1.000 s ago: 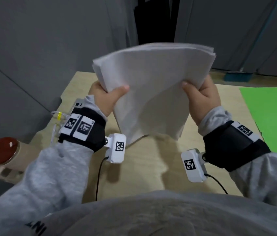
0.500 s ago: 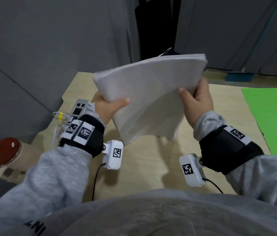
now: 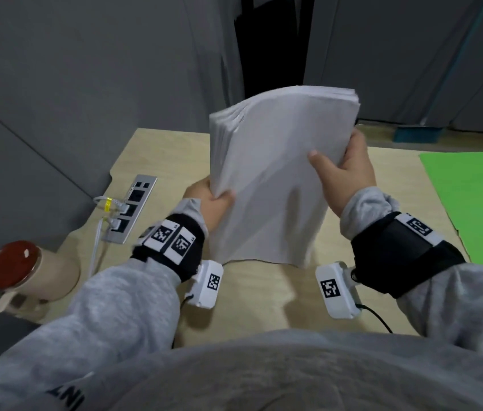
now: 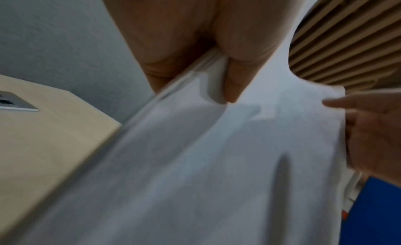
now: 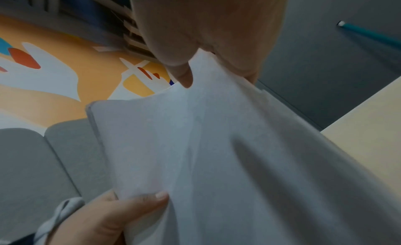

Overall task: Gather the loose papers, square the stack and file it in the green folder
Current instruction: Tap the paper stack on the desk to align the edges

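A thick stack of white papers [image 3: 276,173] stands nearly upright above the wooden table [image 3: 258,295], its lower edge just over the tabletop. My left hand [image 3: 213,203] grips the stack's left edge, thumb on the front sheet. My right hand [image 3: 344,176] grips the right edge higher up, thumb across the front. The left wrist view shows the left hand [image 4: 217,63] pinching the papers [image 4: 217,163]; the right wrist view shows the right hand [image 5: 208,47] pinching the papers [image 5: 238,154] too. The green folder [image 3: 477,209] lies flat at the table's right side.
A metal socket panel [image 3: 130,212] with plugged white cables is set into the table's left side. A red-topped round object [image 3: 9,268] sits at the left edge. Grey partition walls stand behind the table. A blue dustpan [image 3: 418,133] lies on the floor beyond.
The stack has turned from a wide, tilted hold to a more upright, portrait one. My left hand dropped lower on the left edge and my right hand rose on the right edge.
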Demonstrator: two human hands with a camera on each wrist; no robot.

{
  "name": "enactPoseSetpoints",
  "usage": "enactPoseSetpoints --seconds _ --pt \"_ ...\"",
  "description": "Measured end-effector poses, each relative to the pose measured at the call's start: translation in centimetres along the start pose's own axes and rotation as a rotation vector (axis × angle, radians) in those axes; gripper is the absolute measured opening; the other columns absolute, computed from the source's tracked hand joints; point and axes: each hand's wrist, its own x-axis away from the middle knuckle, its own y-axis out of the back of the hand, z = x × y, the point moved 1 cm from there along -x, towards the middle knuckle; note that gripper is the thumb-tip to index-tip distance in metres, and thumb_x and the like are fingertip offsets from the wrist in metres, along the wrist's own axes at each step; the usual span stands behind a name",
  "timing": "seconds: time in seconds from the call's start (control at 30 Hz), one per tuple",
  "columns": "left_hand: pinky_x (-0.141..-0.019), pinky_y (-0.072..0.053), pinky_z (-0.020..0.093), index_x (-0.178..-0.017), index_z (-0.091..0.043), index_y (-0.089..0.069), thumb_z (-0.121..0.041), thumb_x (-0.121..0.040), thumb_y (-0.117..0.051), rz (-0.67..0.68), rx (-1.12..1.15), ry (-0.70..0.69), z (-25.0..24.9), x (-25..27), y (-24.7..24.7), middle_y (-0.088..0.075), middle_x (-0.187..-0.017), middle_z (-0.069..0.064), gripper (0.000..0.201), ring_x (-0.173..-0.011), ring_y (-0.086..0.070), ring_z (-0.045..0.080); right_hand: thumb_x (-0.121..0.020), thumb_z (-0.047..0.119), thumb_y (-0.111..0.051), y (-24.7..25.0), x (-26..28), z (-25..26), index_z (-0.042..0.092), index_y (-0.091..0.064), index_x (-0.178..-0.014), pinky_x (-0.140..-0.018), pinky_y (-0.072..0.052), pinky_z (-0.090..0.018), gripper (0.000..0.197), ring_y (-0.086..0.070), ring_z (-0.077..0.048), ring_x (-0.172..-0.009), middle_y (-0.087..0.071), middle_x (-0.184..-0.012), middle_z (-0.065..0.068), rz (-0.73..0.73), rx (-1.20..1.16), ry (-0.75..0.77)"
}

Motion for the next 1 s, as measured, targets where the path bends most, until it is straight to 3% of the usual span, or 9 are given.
enactPoseSetpoints --seconds 0.17,0.27,0.37,0.5,0.57,0.7,0.8,0.9,1.0 --pt "-0.059 -0.036 0.022 -0.098 -0.030 -0.061 -0.012 -0.092 -0.046 -0.012 -0.366 -0.308 -2.6 -0.8 3.0 -0.060 -0.084 -0.001 0.024 -0.076 -0.053 0.022 -0.070 0.029 -0.072 1.5 -1.1 0.7 0.008 -0.030 -0.142 -0.114 -0.022 -0.018 0.086 -0.031 -0.021 -0.139 -0.031 -0.147 -0.006 -0.187 0.228 0.368" --pt "-0.072 -0.053 0.031 -0.096 -0.035 -0.060 -0.004 -0.085 -0.042 0.102 -0.548 -0.467 -2.8 -1.6 3.5 -0.070 -0.093 -0.002 0.038 -0.083 -0.062 0.028 -0.070 0.020 -0.066 1.1 -1.2 1.7 0.016 -0.054 -0.127 -0.108 -0.032 -0.023 0.058 -0.042 -0.018 -0.133 -0.049 -0.138 -0.003 0.058 0.435 0.577" --pt "-0.073 -0.051 0.033 -0.103 -0.034 -0.062 -0.009 -0.087 -0.044 0.083 -0.527 -0.425 -2.2 -1.8 3.6 -0.070 -0.093 0.003 0.035 -0.084 -0.063 0.029 -0.082 0.018 -0.063 0.7 -0.8 1.4 0.028 -0.067 -0.091 -0.075 -0.040 -0.022 0.014 -0.062 -0.016 -0.094 -0.069 -0.094 0.000 0.286 0.484 0.323" --pt "-0.069 -0.046 0.028 -0.098 -0.031 -0.060 -0.030 -0.079 -0.057 -0.084 -0.431 -0.235 1.0 -2.7 5.0 -0.066 -0.083 0.003 0.019 -0.080 -0.061 0.029 -0.085 0.024 -0.065 1.4 -0.9 -0.1 0.024 -0.068 -0.096 -0.061 -0.041 -0.017 0.011 -0.058 -0.012 -0.076 -0.063 -0.082 0.002 0.181 0.332 0.106" --pt "-0.071 -0.046 0.028 -0.093 -0.029 -0.058 -0.033 -0.074 -0.062 -0.130 -0.414 -0.135 3.3 -3.4 5.8 -0.066 -0.083 0.004 0.020 -0.082 -0.061 0.030 -0.085 0.022 -0.065 1.8 -1.1 -0.7 0.026 -0.064 -0.093 -0.060 -0.042 -0.014 0.009 -0.058 -0.012 -0.074 -0.064 -0.084 0.002 0.113 0.199 0.022" --pt "-0.064 -0.039 0.029 -0.087 -0.023 -0.058 -0.035 -0.073 -0.069 -0.235 -0.236 -0.025 6.2 -3.7 6.6 -0.061 -0.076 0.008 0.022 -0.071 -0.055 0.028 -0.084 0.021 -0.066 2.3 -1.3 -2.0 0.023 -0.064 -0.095 -0.070 -0.043 -0.022 0.012 -0.059 -0.016 -0.076 -0.065 -0.089 -0.002 0.011 0.084 -0.072" --pt "-0.065 -0.043 0.029 -0.085 -0.022 -0.058 -0.031 -0.078 -0.069 -0.259 -0.045 -0.092 6.5 -3.6 6.1 -0.059 -0.075 0.006 0.016 -0.069 -0.054 0.020 -0.084 0.021 -0.066 2.1 -1.0 -2.8 0.023 -0.062 -0.094 -0.069 -0.045 -0.024 0.011 -0.058 -0.010 -0.070 -0.064 -0.087 0.000 -0.037 0.026 -0.124" --pt "-0.062 -0.040 0.009 -0.086 -0.026 -0.049 -0.019 -0.086 -0.061 -0.263 0.140 -0.210 5.2 -3.5 4.9 -0.052 -0.073 -0.008 0.014 -0.058 -0.050 -0.009 -0.085 0.018 -0.066 1.3 -0.4 -3.5 0.022 -0.061 -0.093 -0.071 -0.047 -0.026 0.010 -0.058 -0.012 -0.072 -0.064 -0.089 -0.001 -0.034 -0.015 -0.150" --pt "-0.067 -0.043 0.007 -0.108 -0.026 -0.047 -0.026 -0.090 -0.054 -0.288 0.214 -0.247 3.7 -3.4 4.3 -0.053 -0.084 -0.020 0.020 -0.074 -0.052 -0.011 -0.085 0.016 -0.066 0.6 0.3 -3.9 0.020 -0.062 -0.094 -0.070 -0.048 -0.025 0.010 -0.059 -0.009 -0.071 -0.065 -0.090 -0.002 -0.011 -0.036 -0.153"
